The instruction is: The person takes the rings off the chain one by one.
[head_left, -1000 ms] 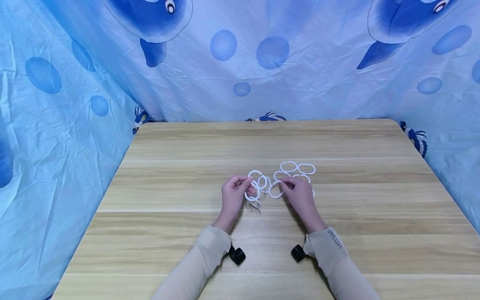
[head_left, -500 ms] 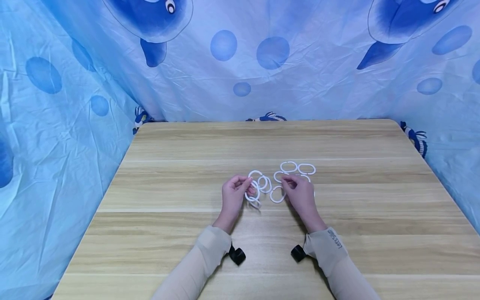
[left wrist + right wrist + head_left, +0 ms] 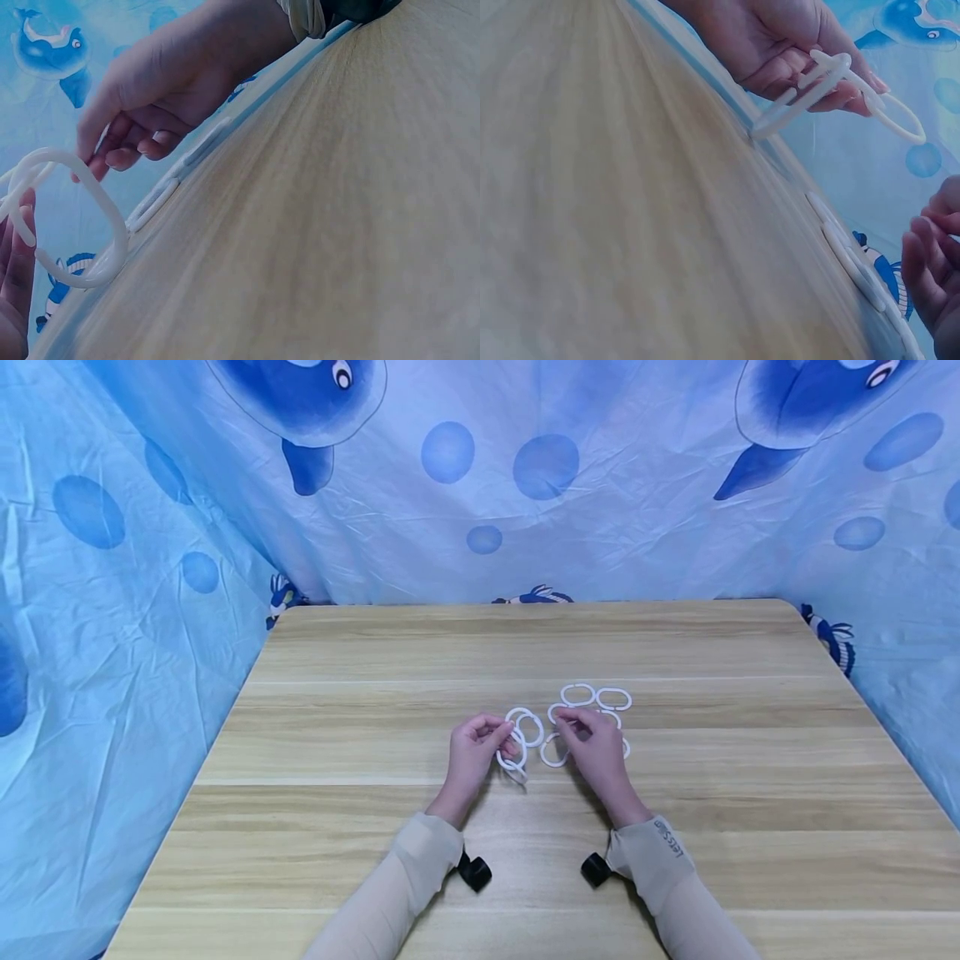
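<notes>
In the head view my left hand [image 3: 478,752] pinches a short chain of white plastic C-shaped links [image 3: 529,732]. The right wrist view shows the chain links [image 3: 802,101] hanging from thumb and fingertips, clear of the tabletop. My right hand [image 3: 592,747] hovers over the loose white links, fingers loosely curled and thumb close to the index finger. In the left wrist view nothing shows between the fingers of that right hand [image 3: 161,90]. A loose link [image 3: 551,752] lies at its left, partly covered by the hand. Another link [image 3: 552,713] is partly hidden under its fingertips.
More white links lie flat behind and right of the right hand, among them a far link [image 3: 577,695], a link beside it [image 3: 614,698] and a nearer one [image 3: 627,748]. All rest on a wooden table [image 3: 337,860]. A blue dolphin-print curtain [image 3: 480,502] hangs behind.
The right hand has come off the link that it touched; that link now lies apart from the chain. The hand has shifted slightly left. My left hand has moved slightly right with the chain.
</notes>
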The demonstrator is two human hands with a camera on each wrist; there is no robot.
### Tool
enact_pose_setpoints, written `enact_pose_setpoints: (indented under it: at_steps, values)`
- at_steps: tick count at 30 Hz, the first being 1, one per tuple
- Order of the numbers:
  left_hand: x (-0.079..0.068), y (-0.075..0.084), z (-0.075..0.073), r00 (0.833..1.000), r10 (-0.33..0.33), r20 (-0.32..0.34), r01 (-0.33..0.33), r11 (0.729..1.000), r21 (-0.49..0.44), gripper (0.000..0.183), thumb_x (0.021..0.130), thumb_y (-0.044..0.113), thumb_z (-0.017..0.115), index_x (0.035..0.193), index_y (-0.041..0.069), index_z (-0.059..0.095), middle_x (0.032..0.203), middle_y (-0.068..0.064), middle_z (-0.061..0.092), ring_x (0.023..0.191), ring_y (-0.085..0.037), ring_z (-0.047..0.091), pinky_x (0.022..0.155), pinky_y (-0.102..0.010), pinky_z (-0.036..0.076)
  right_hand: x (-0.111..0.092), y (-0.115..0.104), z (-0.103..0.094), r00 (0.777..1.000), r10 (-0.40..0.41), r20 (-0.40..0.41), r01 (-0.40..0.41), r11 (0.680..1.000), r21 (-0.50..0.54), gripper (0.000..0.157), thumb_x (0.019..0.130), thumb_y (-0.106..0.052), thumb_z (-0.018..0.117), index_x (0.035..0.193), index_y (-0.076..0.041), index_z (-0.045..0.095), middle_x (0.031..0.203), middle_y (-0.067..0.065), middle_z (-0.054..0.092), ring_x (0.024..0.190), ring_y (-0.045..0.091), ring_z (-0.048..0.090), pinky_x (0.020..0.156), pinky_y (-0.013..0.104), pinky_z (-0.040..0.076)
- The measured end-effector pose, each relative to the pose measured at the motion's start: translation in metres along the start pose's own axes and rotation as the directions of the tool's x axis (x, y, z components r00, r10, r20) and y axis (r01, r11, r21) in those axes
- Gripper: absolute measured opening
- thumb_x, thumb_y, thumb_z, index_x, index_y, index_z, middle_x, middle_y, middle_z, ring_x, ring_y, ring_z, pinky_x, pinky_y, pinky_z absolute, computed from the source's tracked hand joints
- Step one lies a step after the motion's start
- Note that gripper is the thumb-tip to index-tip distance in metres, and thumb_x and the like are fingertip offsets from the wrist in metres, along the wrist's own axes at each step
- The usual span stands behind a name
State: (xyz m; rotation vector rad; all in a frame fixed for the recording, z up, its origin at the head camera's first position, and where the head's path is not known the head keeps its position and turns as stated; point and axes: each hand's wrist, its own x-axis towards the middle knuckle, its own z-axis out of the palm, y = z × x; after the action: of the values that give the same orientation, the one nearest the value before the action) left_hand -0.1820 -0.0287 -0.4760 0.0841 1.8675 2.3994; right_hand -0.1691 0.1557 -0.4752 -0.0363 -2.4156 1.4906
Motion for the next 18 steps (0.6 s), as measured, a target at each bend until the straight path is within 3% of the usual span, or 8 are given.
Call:
enact_pose_setpoints:
  at_steps: [3, 8, 14, 18]
  values:
    - [0.0, -0.001, 0.0, 1.0, 0.003, 0.013, -0.003, 1.0, -0.003, 0.017, 0.088, -0.005, 0.063, 0.097, -0.019, 0.058, 0.066, 0.0, 0.067, 0.054, -0.007, 0.062, 0.054, -0.019, 0.057, -0.001, 0.001, 0.002, 1.0, -0.012, 0.01, 0.011, 0.996, 0.091, 0.013, 0.088, -0.007, 0.069, 0.1, -0.003, 0.074, 0.089, 0.017, 0.071, 0.053, 0.006, 0.056, 0.038, 0.021, 0.048]
    - [0.0, -0.001, 0.0, 1.0, 0.0, 0.021, 0.0, 1.0, -0.013, 0.017, 0.088, -0.006, 0.063, 0.097, -0.02, 0.058, 0.067, 0.0, 0.067, 0.053, -0.007, 0.062, 0.054, -0.019, 0.057, -0.005, 0.0, 0.006, 0.994, -0.023, 0.104, 0.002, 0.979, 0.203, 0.015, 0.09, -0.007, 0.067, 0.101, 0.003, 0.071, 0.095, 0.022, 0.068, 0.052, 0.013, 0.057, 0.042, 0.027, 0.052]
    - [-0.001, -0.001, 0.0, 1.0, -0.007, 0.017, 0.007, 1.0, 0.015, 0.017, 0.088, -0.006, 0.062, 0.099, -0.019, 0.058, 0.067, 0.004, 0.068, 0.053, -0.006, 0.062, 0.056, -0.018, 0.058, -0.01, -0.003, 0.007, 0.971, 0.005, 0.24, -0.066, 0.967, 0.247, 0.018, 0.093, -0.006, 0.062, 0.103, 0.008, 0.067, 0.082, 0.023, 0.062, 0.05, 0.012, 0.055, 0.045, 0.029, 0.054]
    - [-0.001, -0.001, 0.0, 1.0, -0.012, 0.005, 0.012, 0.999, 0.035, 0.019, 0.088, -0.005, 0.063, 0.101, -0.018, 0.059, 0.069, 0.004, 0.068, 0.054, -0.005, 0.062, 0.056, -0.018, 0.058, -0.011, -0.003, 0.006, 0.956, -0.014, 0.293, -0.088, 0.939, 0.331, 0.021, 0.095, -0.005, 0.057, 0.101, 0.013, 0.064, 0.075, 0.022, 0.059, 0.053, 0.012, 0.055, 0.044, 0.031, 0.055]
